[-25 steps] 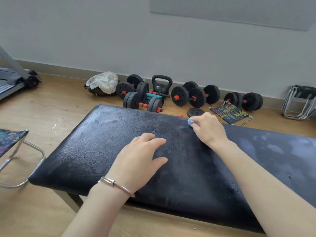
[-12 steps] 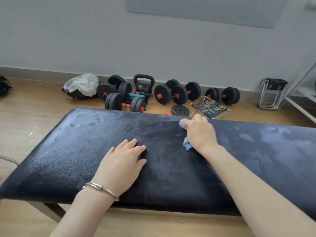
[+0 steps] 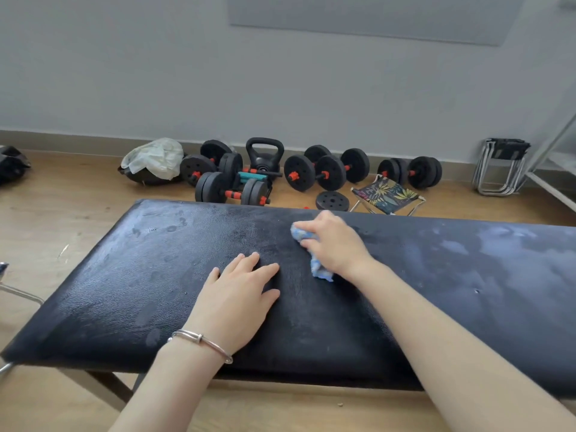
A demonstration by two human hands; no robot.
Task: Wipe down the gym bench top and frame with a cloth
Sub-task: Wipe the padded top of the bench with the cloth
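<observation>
Blue cloth [image 3: 318,269], gripped in your right hand [image 3: 336,247], lies midway along the bench top [image 3: 124,291]. Your left hand [image 3: 240,294] rests flat, fingers straight, at its 8 o'clock. Short strokes could miss the dusty patches [image 3: 452,247] at 3 o'clock.
</observation>
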